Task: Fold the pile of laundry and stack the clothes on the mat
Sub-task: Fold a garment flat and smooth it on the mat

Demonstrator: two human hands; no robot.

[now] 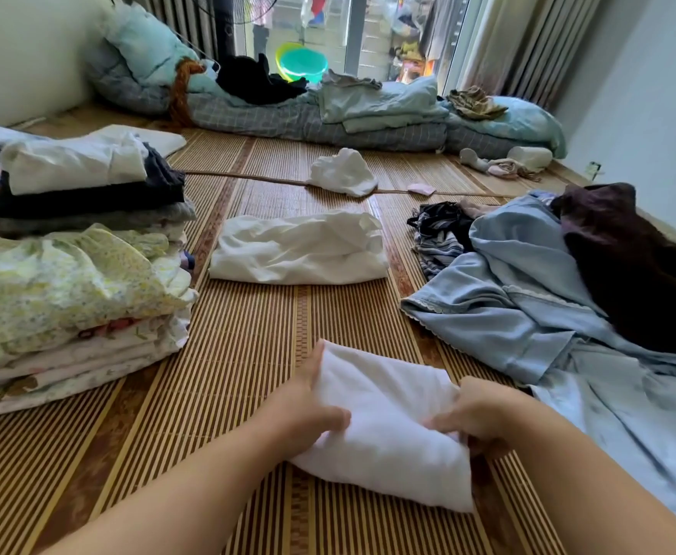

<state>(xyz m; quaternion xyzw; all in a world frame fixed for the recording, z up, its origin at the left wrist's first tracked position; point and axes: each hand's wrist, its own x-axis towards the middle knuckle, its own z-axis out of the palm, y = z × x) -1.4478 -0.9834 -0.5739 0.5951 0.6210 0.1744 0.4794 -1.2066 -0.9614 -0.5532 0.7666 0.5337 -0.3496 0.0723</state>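
Two hands work a folded white garment (384, 430) lying on the bamboo mat (244, 354) in the near foreground of the head view. Left hand (308, 410) grips its left edge, fingers curled over the cloth; right hand (476, 414) pinches its right edge. Beyond it lies another folded white piece (300, 250). At left stands a stack of folded clothes (68, 266), a floral item on its near part. At right, the unfolded pile (548, 290) spreads over the mat, a light blue garment beneath a dark one.

Green basin (302, 65) by glass door (328, 30); rolled bedding (308, 122) along far edge.
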